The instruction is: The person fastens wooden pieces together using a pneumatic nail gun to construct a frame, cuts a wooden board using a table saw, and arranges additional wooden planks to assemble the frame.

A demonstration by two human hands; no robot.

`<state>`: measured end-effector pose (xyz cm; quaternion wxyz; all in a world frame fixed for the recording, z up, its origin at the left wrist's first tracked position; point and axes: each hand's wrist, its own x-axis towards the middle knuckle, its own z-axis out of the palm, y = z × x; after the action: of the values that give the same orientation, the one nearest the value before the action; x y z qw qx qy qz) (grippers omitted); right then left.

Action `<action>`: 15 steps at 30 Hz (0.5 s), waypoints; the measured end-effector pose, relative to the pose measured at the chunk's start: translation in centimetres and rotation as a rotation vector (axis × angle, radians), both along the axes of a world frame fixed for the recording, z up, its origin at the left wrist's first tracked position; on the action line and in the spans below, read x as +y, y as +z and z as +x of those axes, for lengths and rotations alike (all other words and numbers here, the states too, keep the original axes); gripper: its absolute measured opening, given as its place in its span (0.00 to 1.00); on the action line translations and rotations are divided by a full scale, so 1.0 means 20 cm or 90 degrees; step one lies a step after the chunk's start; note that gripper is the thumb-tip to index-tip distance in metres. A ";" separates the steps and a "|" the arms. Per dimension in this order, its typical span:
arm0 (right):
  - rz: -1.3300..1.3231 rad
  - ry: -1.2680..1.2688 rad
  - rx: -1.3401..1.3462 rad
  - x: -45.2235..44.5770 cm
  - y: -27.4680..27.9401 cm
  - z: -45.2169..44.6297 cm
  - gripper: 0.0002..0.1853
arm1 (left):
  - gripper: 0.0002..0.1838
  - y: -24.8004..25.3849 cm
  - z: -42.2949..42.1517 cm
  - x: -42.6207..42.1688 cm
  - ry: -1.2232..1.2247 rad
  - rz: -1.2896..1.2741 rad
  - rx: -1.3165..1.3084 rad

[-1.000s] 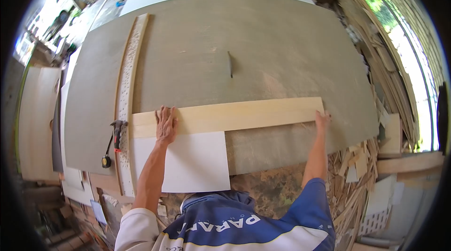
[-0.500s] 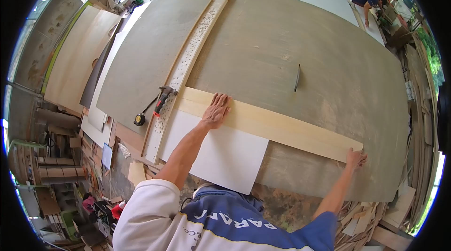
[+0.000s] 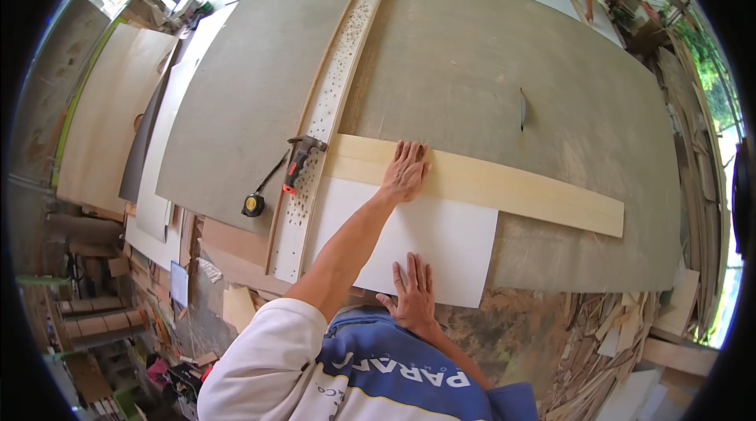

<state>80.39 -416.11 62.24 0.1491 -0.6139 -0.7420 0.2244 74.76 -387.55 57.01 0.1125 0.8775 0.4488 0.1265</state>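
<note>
The left hand [image 3: 405,171] lay flat on the board [image 3: 480,182], grasping nothing; the right hand [image 3: 412,299], likewise unclenched, rested on the white sheet [image 3: 457,252]. From the right hand, the board lay toward twelve o'clock, long axis just past nine to just past three, pale and plain, across the tabletop [image 3: 449,66].

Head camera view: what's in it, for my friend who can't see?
A person's left hand lies on a pale wood strip and the right hand rests on a white sheet. A hammer lies on a long speckled rail, with a tape measure nearby.
</note>
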 end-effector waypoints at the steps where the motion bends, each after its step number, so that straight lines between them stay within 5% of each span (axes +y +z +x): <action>1: 0.022 -0.019 -0.028 -0.02 -0.03 -0.04 0.41 | 0.28 0.00 0.00 0.00 0.005 -0.010 0.003; 15: 0.096 -0.073 -0.125 0.05 -0.13 -0.11 0.44 | 0.27 -0.03 -0.01 0.08 -0.019 0.000 -0.093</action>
<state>78.14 -415.20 59.67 0.1345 -0.6615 -0.7313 0.0977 74.49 -385.87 56.45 0.1472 0.8723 0.4265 0.1886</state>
